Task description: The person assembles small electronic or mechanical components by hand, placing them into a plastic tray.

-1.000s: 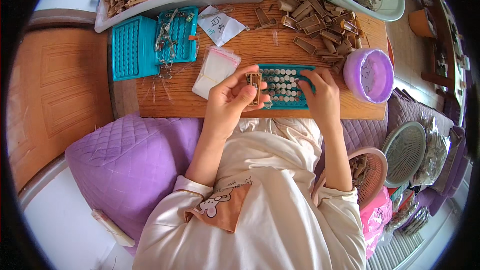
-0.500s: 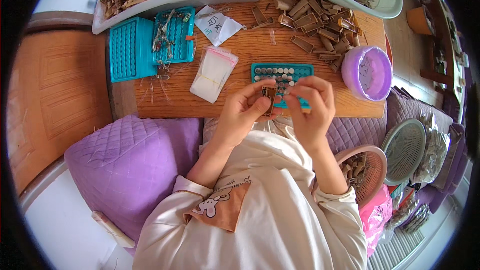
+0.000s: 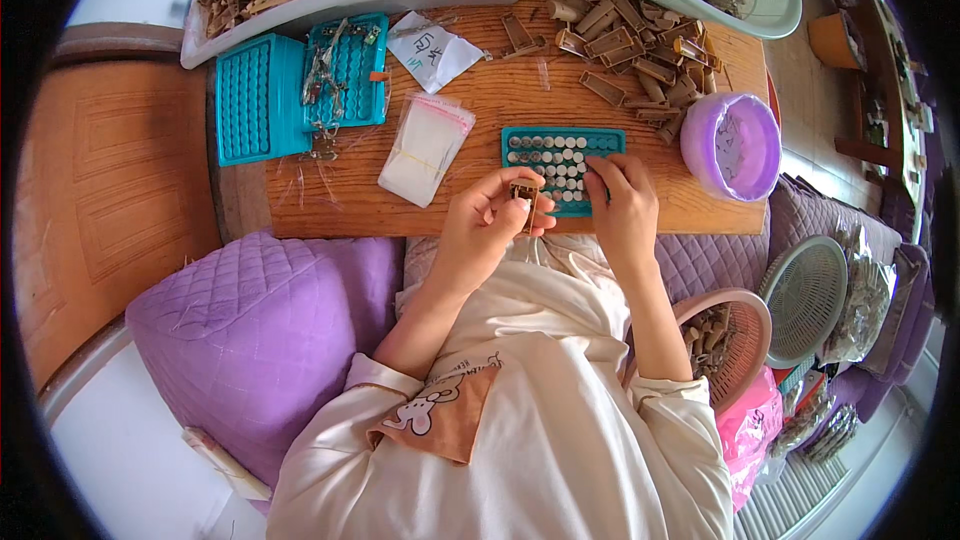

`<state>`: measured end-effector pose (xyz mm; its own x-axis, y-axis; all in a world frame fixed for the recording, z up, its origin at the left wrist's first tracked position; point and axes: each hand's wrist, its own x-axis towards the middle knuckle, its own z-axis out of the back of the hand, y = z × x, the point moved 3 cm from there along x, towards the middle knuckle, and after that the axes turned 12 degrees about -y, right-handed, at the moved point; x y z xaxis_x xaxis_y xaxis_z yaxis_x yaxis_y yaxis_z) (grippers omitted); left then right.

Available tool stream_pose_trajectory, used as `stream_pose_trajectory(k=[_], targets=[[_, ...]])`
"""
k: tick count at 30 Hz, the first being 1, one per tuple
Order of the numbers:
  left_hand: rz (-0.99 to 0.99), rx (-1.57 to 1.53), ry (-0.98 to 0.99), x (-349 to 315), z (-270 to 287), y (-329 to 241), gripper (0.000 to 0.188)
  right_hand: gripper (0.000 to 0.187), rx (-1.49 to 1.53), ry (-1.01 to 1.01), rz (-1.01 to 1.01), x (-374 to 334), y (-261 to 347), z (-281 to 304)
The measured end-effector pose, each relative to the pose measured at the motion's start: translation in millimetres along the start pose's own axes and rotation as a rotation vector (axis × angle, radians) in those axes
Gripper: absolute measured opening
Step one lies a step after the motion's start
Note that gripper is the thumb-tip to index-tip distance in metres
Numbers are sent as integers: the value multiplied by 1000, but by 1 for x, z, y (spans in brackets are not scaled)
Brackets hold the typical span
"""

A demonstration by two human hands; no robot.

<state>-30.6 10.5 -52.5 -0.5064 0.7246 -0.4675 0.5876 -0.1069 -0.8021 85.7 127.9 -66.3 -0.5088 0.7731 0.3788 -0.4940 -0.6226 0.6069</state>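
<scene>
My left hand [image 3: 485,225] grips a small brown plastic case [image 3: 524,189] upright between thumb and fingers, its open hollow side showing a dark inside. Just beyond it on the wooden table lies a teal tray [image 3: 612,133] with rows of silver, round button cells [image 3: 552,157]; some pockets at its right side hold none. My right hand [image 3: 625,212] reaches over the tray's right part, thumb and fingertips drawn together at the cells. Whatever is between those fingertips is hidden.
Loose brown cases [image 3: 640,45] are heaped at the back right, beside a purple tub [image 3: 690,145]. Clear plastic bags [image 3: 425,155] and two more teal trays [image 3: 258,105] lie to the left. A big white bin [image 3: 400,8] of brown cases stands at the back.
My right hand has moved from beside the brown case to the right and down onto the tray. The left hand has shifted slightly left with the case, uncovering more cells.
</scene>
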Motion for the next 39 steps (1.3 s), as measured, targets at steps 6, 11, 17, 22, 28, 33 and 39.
stream_pose_trajectory(k=[6,11,17,22,28,33,39], targets=[[-32,-1,7,-1,0,-2,22,7,-85,51,-59,5,5,-1],[-1,-38,67,-4,-4,-5,27,9,228,-22,-130,10,22,17],[43,-142,160,-15,-12,-13,31,18,481,-213,129,4,71,25],[63,-61,178,-14,-9,-7,32,19,412,-108,161,-5,63,23],[103,-101,111,-10,-7,-4,29,24,594,-17,-23,-6,38,26],[-8,-9,50,-7,-3,-2,25,21,-3,10,-22,-6,-1,14],[-29,15,55,-7,-3,-6,24,17,-110,50,27,-8,-4,8]])
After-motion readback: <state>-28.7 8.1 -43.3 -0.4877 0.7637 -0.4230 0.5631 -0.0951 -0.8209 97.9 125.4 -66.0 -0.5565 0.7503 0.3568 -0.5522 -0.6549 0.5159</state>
